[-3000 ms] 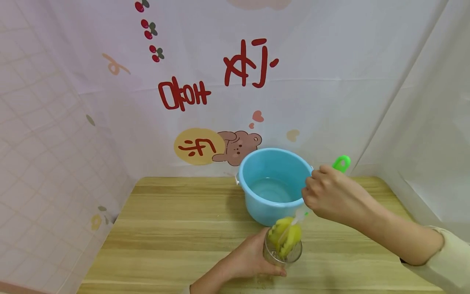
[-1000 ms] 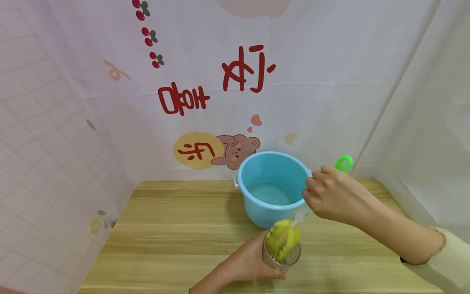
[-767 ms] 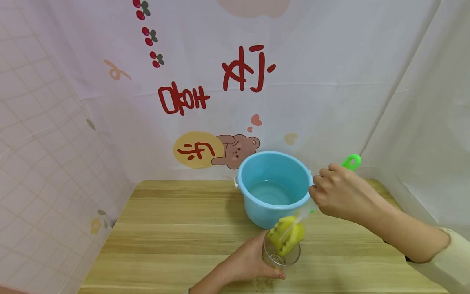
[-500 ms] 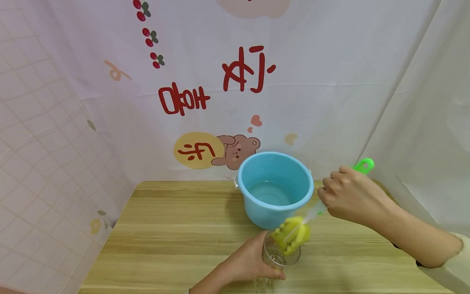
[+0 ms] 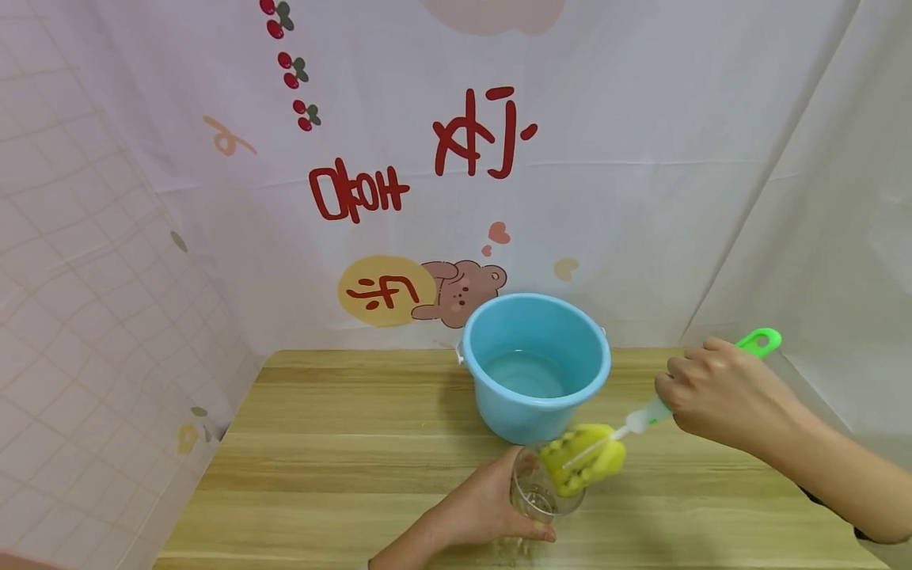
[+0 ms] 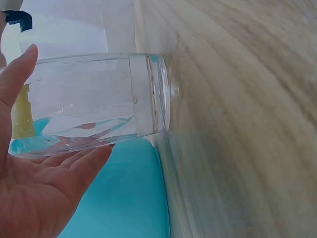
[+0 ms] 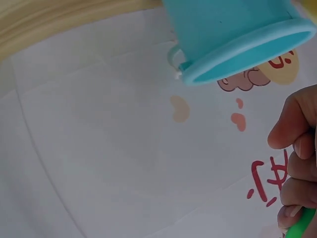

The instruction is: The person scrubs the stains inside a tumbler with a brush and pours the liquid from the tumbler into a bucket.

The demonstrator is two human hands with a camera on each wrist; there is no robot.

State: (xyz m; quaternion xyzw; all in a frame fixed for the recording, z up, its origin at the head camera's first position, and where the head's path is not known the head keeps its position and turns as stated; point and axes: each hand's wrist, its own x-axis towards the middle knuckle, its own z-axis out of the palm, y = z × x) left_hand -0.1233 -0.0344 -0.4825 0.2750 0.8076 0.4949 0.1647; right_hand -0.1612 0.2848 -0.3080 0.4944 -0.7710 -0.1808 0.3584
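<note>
My left hand grips a clear drinking glass, thumb on one side and fingers on the other. In the left wrist view the glass's base is close to the wooden table, and a little water appears inside. My right hand is curled round the green and white handle of a sponge bottle brush. Its yellow sponge head slants down at the glass's mouth, partly inside the rim and partly outside. In the right wrist view only the green handle end shows below my fist.
A light blue bucket with water in it stands just behind the glass. The wooden table ends against a white printed cloth at the back, with more cloth at both sides.
My right hand has moved to the right, drawing the brush's sponge head up and partly out of the glass, and the brush is more slanted. The left hand and glass have stayed in place.
</note>
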